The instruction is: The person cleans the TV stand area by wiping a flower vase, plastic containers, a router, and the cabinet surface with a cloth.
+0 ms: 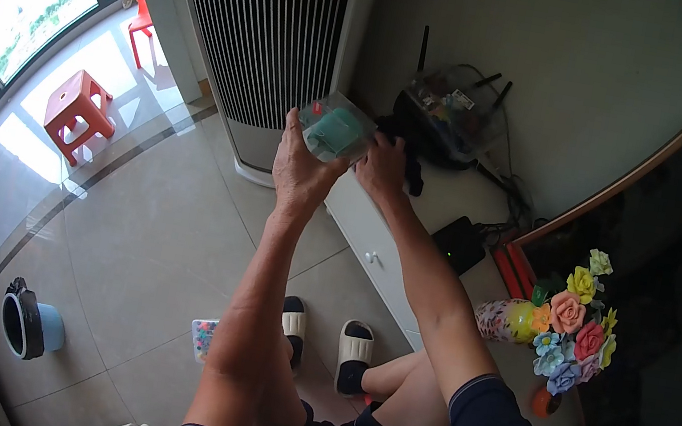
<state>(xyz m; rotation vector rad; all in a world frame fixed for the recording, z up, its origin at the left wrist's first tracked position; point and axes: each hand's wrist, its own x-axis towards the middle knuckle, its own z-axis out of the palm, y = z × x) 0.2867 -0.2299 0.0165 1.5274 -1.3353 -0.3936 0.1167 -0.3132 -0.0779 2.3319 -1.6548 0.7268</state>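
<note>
A clear plastic box [359, 117] with a green item [338, 133] inside is held up in front of me, above the cabinet's end. My left hand [302, 166] grips it from the left and below, thumb along its lower edge. At the box's right edge my right hand [384, 166] has its fingers bent, closed on that side; the fingertips are partly hidden. Just behind the right hand lies a dark cloth-like thing [412, 166] on the cabinet top. What the green item is, I cannot make out.
A tall slatted appliance [256, 18] stands ahead. On the white cabinet [373, 236] are a black router [432, 125], a clear container of small things [467, 103], cables and a flower vase [508, 320]. A red stool [78, 110] and a bin [34, 324] stand left.
</note>
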